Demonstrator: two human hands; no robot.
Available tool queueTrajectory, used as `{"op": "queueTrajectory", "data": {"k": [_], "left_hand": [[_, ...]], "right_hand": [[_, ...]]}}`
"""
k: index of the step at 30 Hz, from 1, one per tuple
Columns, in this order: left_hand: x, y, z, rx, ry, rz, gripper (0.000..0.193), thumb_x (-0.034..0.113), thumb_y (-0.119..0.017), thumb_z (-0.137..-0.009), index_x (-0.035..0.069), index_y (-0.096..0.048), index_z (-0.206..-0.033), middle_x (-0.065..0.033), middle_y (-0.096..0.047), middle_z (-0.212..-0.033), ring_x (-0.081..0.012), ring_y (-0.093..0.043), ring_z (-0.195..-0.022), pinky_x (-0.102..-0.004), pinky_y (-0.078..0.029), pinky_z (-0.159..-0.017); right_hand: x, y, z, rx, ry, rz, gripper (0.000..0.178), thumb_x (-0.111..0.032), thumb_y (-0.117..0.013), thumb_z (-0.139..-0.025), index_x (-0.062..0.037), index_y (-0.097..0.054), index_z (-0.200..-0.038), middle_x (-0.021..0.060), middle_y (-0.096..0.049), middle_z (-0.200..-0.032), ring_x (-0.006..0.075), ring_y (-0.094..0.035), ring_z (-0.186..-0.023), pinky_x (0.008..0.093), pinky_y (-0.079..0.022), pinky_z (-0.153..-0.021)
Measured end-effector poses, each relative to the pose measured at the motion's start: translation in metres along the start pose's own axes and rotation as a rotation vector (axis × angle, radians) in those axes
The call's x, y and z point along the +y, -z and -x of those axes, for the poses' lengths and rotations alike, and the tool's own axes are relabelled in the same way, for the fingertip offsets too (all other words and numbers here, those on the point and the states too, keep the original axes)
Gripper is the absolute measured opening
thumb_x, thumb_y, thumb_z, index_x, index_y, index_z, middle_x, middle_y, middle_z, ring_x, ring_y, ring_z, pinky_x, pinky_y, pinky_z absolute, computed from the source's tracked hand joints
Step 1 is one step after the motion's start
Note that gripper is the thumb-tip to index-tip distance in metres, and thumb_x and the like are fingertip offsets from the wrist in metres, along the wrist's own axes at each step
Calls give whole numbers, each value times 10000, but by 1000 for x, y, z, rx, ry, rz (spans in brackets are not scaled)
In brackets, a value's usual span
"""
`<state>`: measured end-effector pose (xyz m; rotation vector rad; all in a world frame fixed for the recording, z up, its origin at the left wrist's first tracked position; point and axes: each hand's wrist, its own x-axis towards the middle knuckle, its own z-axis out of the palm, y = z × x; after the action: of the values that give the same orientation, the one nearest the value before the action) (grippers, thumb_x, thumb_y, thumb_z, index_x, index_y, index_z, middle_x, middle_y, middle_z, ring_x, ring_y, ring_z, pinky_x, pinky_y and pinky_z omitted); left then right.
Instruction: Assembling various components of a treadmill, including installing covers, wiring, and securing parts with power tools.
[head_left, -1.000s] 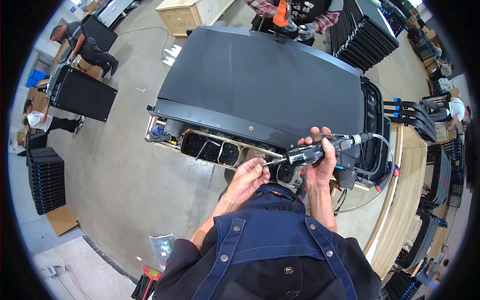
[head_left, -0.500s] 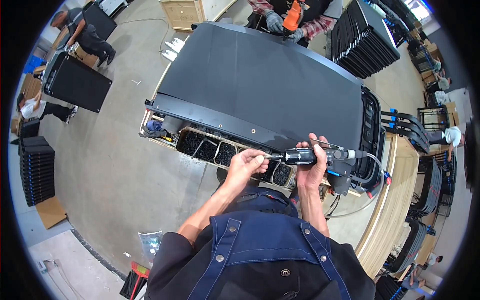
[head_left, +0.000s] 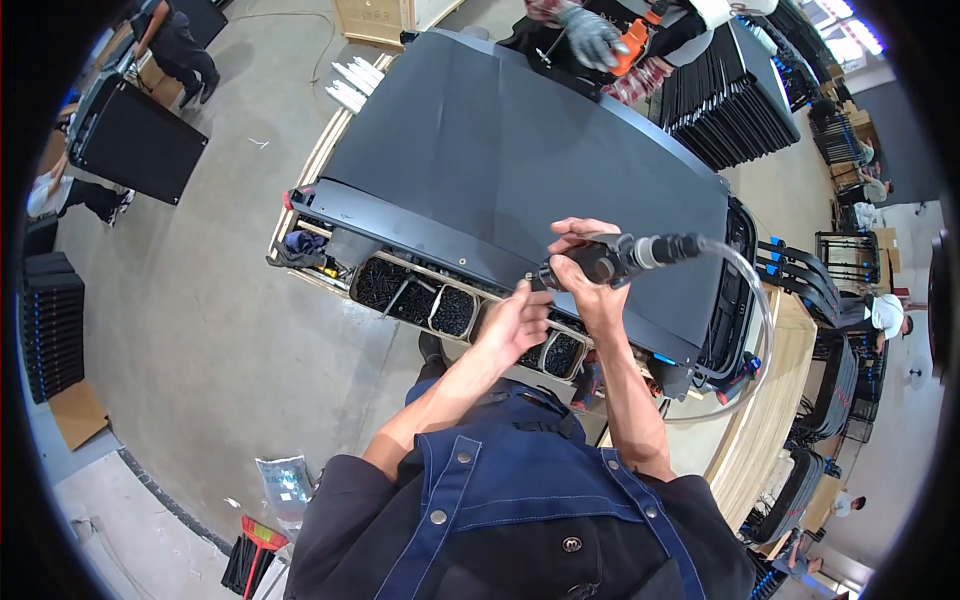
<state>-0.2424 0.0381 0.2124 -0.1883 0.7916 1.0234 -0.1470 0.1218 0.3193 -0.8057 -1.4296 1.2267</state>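
My right hand [head_left: 594, 292] is wrapped round a black air screwdriver [head_left: 606, 262], with a clear hose [head_left: 757, 290] running from its back end. The tool lies tilted over the near edge of a treadmill deck [head_left: 480, 160], its tip pointing left and down. Close by that tip my left hand [head_left: 514, 322] has its fingers drawn together; whatever they pinch is too small or hidden. Below the hands runs the deck's dark side rail [head_left: 420, 232], with a small hole in it. Screw bins [head_left: 452, 312] full of black fasteners sit under the rail.
Across the deck, a co-worker's gloved hand [head_left: 590, 38] is beside an orange power drill [head_left: 630, 45]. Stacked black panels [head_left: 725, 95] stand at the far right. A wooden bench [head_left: 765, 400] is at my right, a red-and-black broom [head_left: 258, 545] at lower left.
The screwdriver and both my hands have moved from in front of the rail to over it, the tip now angled down. The co-worker's drill has lifted off the deck's far edge and shifted right.
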Motion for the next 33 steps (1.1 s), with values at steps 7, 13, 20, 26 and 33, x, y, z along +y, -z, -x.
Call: {"op": "queueTrajectory", "data": {"k": [7,13,20,26,33], "left_hand": [[83,83,-4,382,-768,-298,630,536,-633,-950,-73,-518,-1060,-147,-638,-956,-208,-677,-809,-328,-603,-715],[85,86,-5,355,-793,-358,708,558,-624,-944,-118,-530,-1129,-190,-663,-1000,-242,-688,-867,-360,-589,-791],[80,83,-10,421,-846,-376,641,529,-613,-963,-98,-549,-1081,-179,-663,-973,-229,-691,-806,-343,-606,-730],[80,90,-5,476,-850,-344,620,525,-602,-974,-86,-552,-1058,-139,-664,-889,-179,-665,-755,-314,-584,-692],[95,188,2,751,-820,-947,405,371,-644,-952,-7,-678,-1092,-186,-732,-942,-284,-716,-899,-395,-532,-824]], "right_hand": [[-3,-15,-19,-312,-171,-115,346,88,-715,-749,-11,-616,-1066,113,-684,-1068,164,-661,-938,342,-555,-880],[2,-23,-21,-340,-182,32,391,92,-744,-738,-33,-570,-1066,126,-661,-1056,246,-660,-1053,429,-528,-975],[36,3,-7,-252,-63,-103,485,124,-717,-734,-7,-547,-1168,168,-659,-1222,248,-670,-1091,386,-531,-975],[19,-11,8,-94,-104,126,621,-71,-848,-755,-10,-529,-1284,156,-651,-1264,262,-657,-1134,383,-512,-993],[53,4,89,146,-299,314,648,-57,-756,-858,-12,-430,-1417,117,-608,-1216,161,-606,-1063,328,-508,-915]]}}
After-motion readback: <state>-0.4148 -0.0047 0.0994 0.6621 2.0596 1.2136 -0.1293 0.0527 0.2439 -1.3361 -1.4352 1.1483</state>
